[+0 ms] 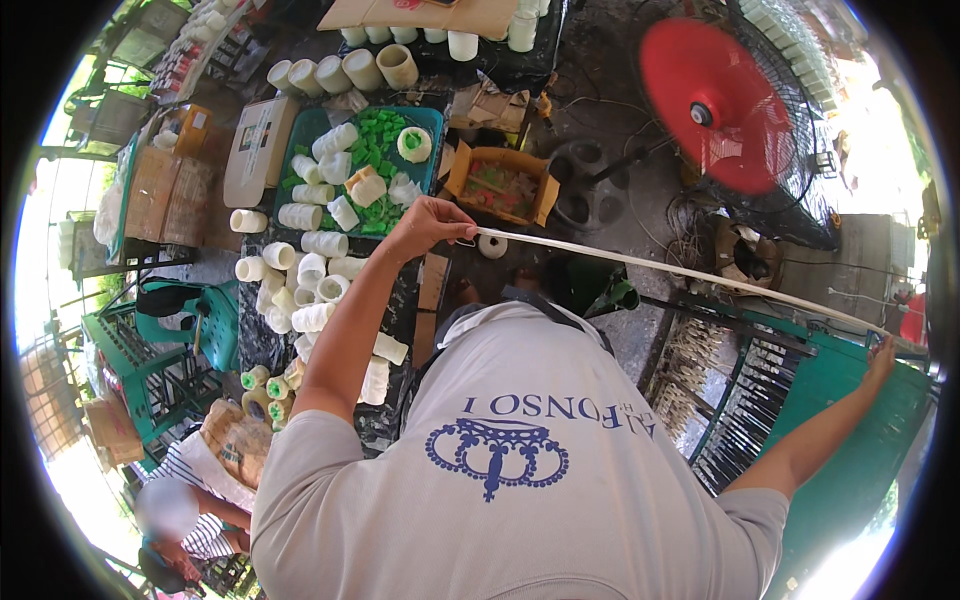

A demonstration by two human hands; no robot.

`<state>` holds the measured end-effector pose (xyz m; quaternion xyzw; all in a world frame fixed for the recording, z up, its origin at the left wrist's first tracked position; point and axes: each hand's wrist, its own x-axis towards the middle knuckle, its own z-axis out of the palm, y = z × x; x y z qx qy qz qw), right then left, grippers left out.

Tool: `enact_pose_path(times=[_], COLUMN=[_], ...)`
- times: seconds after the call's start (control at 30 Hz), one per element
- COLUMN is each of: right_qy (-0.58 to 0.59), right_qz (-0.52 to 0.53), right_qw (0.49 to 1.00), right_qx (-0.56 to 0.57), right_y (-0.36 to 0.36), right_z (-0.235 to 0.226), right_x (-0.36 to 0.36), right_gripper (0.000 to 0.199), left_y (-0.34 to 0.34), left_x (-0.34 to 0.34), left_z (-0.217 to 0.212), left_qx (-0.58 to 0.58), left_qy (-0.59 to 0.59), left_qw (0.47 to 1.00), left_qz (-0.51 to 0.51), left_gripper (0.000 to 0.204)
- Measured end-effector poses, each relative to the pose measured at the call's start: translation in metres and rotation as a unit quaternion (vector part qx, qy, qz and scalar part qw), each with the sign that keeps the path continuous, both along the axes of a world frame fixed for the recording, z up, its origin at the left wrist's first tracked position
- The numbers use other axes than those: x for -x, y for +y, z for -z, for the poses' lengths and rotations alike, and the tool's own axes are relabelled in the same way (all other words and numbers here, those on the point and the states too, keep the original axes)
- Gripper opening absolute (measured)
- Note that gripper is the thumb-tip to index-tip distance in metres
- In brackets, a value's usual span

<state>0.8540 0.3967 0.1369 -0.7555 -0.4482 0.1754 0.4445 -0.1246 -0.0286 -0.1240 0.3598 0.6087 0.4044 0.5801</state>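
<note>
Stretching between both hands, a long white strip point(680, 272) ran taut from the middle of the view out to the far right edge. Left hand point(425, 222) was raised over the cluttered work table point(255, 345), fingers pinched closed on the near end of the strip, knuckles up. Right hand point(881, 355) was out at full arm's reach, at the right rim of the picture, touching the far end of the strip; whether its fingers were curled round it could not be told, the hand being small and bent by the lens.

A small white roll point(492, 245) sat on the table just below the left hand's end of the strip. Behind the left hand lay a teal tray point(432, 118) holding green pieces point(378, 140) and several white tape rolls. More white rolls point(310, 270) were heaped along the table's left side, down toward the wearer's left elbow. A shallow cardboard box point(503, 185) with mixed coloured bits stood just right of the tray. Larger cream-coloured rolls point(345, 70) were lined up at the far end of the table.

A red-bladed fan point(715, 108) in a black cage stood well apart to the upper right. A green plastic stool point(190, 325) sat left of the table. Another person in a striped shirt point(200, 500) was low at the lower left, hands well apart from the strip. The wearer's grey shirt point(520, 470) filled the lower middle.
</note>
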Motion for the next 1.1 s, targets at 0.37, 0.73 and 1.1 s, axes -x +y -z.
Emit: enact_pose_path(times=[0.37, 0.73, 1.1], right_qy=[0.017, 0.040, 0.275], right_qz=[0.072, 0.087, 0.020], right_qw=[0.997, 0.988, 0.865], right_qx=[0.025, 0.120, 0.420], right_y=[-0.049, -0.126, -0.252], right_z=[0.061, 0.214, 0.470], right_x=[-0.026, 0.001, 0.164], right_gripper=[0.033, 0.034, 0.016], left_y=[0.009, 0.034, 0.060], left_x=[0.000, 0.036, 0.010], left_z=[-0.063, -0.139, -0.221], left_qx=[-0.145, -0.212, -0.434], left_qy=[0.236, 0.377, 0.210], left_qw=[0.961, 0.900, 0.865], left_qz=[-0.009, -0.045, -0.141], left_gripper=[0.015, 0.012, 0.037])
